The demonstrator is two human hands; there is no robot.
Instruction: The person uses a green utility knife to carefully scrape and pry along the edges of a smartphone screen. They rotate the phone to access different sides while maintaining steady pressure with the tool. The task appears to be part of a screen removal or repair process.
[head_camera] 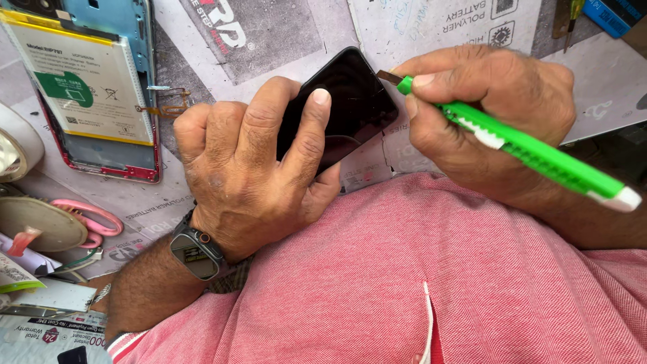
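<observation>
Head camera looks down on a cluttered workbench covered with printed sheets. The left hand is closed around a black phone screen panel, fingers lying over its dark glass and the thumb under its lower edge, so the panel is held tilted just above the bench, in front of the person's red shirt. A smartwatch sits on the left wrist. The right hand grips a green utility knife like a pen; its short blade tip touches the upper right edge of the panel. At the far left lies an opened phone body with its battery showing, well apart from the panel. Near it are a roll of tape and pink-handled scissors.
</observation>
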